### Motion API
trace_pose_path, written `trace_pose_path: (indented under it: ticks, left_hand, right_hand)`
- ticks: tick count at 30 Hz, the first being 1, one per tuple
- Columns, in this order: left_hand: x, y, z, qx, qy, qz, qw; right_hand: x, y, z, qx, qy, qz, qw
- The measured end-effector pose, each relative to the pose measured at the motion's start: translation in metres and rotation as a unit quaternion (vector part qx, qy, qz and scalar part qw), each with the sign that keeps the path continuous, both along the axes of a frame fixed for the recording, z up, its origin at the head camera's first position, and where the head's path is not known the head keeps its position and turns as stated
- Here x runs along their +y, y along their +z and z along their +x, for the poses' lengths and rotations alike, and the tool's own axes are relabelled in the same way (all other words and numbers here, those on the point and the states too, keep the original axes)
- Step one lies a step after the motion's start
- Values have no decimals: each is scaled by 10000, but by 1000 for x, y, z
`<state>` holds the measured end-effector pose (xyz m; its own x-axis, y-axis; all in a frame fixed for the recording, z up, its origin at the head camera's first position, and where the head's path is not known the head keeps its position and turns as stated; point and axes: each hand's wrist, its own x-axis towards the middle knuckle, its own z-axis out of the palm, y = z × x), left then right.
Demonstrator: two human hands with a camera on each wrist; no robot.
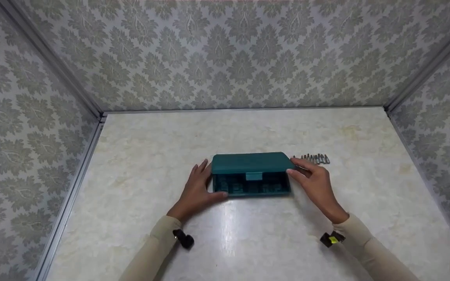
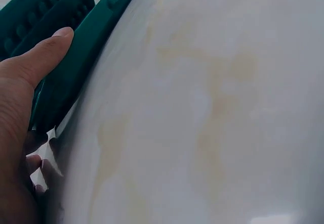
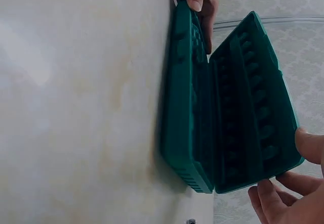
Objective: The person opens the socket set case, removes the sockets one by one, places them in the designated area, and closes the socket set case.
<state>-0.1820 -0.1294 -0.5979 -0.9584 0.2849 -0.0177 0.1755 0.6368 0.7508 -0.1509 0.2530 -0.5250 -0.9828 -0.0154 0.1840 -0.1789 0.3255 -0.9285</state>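
A dark green plastic case (image 1: 250,194) lies on the table with its lid (image 1: 248,162) partly raised. Molded slots (image 3: 260,95) line the inside of the lid, and a lighter latch tab (image 1: 254,176) hangs from its front edge. My left hand (image 1: 199,191) grips the left end of the base, thumb over the front rim in the left wrist view and fingers around the side. At the lid's right corner my right hand (image 1: 316,185) pinches the edge between thumb and fingers. The case's interior is in shadow in the head view.
Several small metal screwdriver bits (image 1: 316,159) stand or lie in a row behind the right hand, partly hidden by it. The pale marbled table (image 1: 150,136) is enclosed by patterned walls (image 1: 225,54) at the back and both sides.
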Motion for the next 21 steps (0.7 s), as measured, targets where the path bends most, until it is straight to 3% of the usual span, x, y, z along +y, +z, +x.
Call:
trace_pose_path:
  ticks: [13, 17, 21]
  left_hand:
    - [1, 8, -1, -521, 166, 204, 9983]
    - [2, 12, 0, -533, 87, 843, 9950]
    - [7, 19, 2, -519, -236, 1658, 9845]
  right_hand:
    - [-5, -16, 8, 286, -58, -402, 9988]
    - [-7, -18, 9, 301, -8, -325, 9990]
    - [-3, -20, 9, 345, 9, -341, 9988]
